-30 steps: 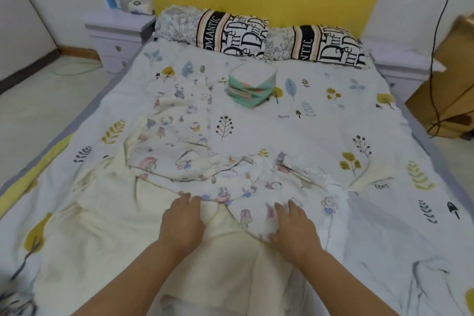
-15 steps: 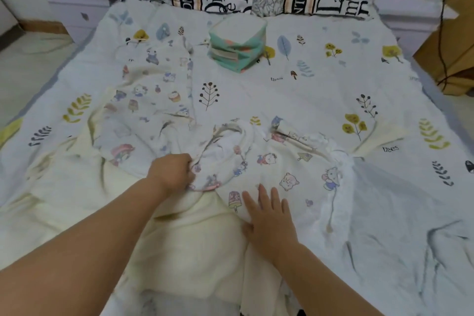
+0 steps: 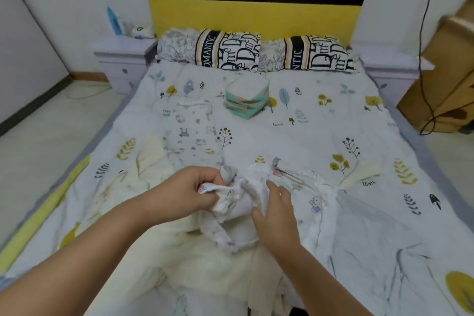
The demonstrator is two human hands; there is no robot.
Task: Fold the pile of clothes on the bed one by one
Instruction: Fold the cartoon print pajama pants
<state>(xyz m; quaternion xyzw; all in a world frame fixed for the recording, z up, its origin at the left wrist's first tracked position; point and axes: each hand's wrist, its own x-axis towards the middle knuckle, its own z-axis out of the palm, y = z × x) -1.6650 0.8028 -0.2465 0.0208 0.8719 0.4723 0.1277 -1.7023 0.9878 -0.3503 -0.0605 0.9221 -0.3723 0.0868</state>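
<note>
Gripping a bunched white printed garment point(image 3: 232, 199), left hand point(image 3: 191, 191) has fingers curled tight round a wad of the fabric, lifted just off the bed point(image 3: 295, 136) near the middle of the front half. Right hand point(image 3: 275, 215) touches the same garment from the right side; fingers lie fairly straight against the cloth, with no clear pinch. Whether the thumb hooks under is hidden.

Rest of the garment trails rightward, flat on the bed, with a cartoon mouse print showing. Under and around it: cream cloth point(image 3: 179, 264) spread over the front-left part of the bed, running to the front edge. Another printed piece point(image 3: 191, 131) lies flat left of centre, further back.

Folded stack point(image 3: 247, 100), green edges, sits near the head end at centre, just in front of the pillows point(image 3: 230, 50). Small cream piece point(image 3: 359, 174) lies apart toward the right edge.

Nightstand point(image 3: 120, 59) stands off the back-left corner, blue bottle point(image 3: 114, 20) on top. Black cable point(image 3: 423, 46) hangs along the wall on the right, beside a brown cabinet point(image 3: 441, 79).
</note>
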